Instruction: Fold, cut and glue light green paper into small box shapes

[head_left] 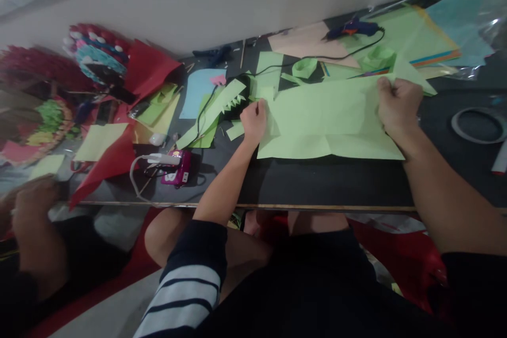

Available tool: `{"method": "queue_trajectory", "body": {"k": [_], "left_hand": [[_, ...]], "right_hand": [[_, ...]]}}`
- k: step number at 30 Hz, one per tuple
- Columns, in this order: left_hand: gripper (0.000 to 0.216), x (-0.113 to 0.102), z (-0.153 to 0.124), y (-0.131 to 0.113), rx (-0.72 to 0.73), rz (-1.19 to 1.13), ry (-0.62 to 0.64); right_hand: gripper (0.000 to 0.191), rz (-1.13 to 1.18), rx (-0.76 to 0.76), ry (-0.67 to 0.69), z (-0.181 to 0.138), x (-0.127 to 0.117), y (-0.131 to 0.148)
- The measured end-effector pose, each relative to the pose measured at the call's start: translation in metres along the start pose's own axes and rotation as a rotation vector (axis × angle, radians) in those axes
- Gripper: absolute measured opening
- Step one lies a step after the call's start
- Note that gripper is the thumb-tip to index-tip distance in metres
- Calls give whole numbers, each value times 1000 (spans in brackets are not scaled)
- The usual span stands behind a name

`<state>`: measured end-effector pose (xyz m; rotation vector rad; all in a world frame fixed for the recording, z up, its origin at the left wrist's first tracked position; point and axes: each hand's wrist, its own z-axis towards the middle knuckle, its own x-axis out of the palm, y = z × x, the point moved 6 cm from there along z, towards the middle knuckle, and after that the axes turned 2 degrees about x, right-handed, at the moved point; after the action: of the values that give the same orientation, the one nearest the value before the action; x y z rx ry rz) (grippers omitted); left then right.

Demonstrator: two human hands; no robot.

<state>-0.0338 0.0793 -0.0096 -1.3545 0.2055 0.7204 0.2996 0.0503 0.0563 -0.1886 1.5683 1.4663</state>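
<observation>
big paper sheet (328,119) lies flat mid-table (317,182) between both hands, glue gun (350,27) behind it at the far edge, tape roll (478,124) off right, power bank (177,167) near left
</observation>
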Motion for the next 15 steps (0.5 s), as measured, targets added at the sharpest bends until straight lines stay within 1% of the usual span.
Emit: {"method": "queue_trajectory", "body": {"k": [3, 8, 11, 13, 15], "left_hand": [[63, 2, 2, 5, 8, -24, -3], [59, 4, 5, 16, -34, -73, -23], [53, 6, 3, 16, -56, -157, 6], [55, 8, 1, 13, -54, -181, 45], [59, 10, 0, 9, -16, -148, 85]], "right_hand": [[74, -15, 10, 17, 0, 0, 1], [78, -52, 11, -12, 1, -2, 0], [79, -23, 7, -14, 2, -2, -1], [79, 7, 34, -25, 3, -3, -3], [78, 53, 58, -34, 5, -5, -5]]}}
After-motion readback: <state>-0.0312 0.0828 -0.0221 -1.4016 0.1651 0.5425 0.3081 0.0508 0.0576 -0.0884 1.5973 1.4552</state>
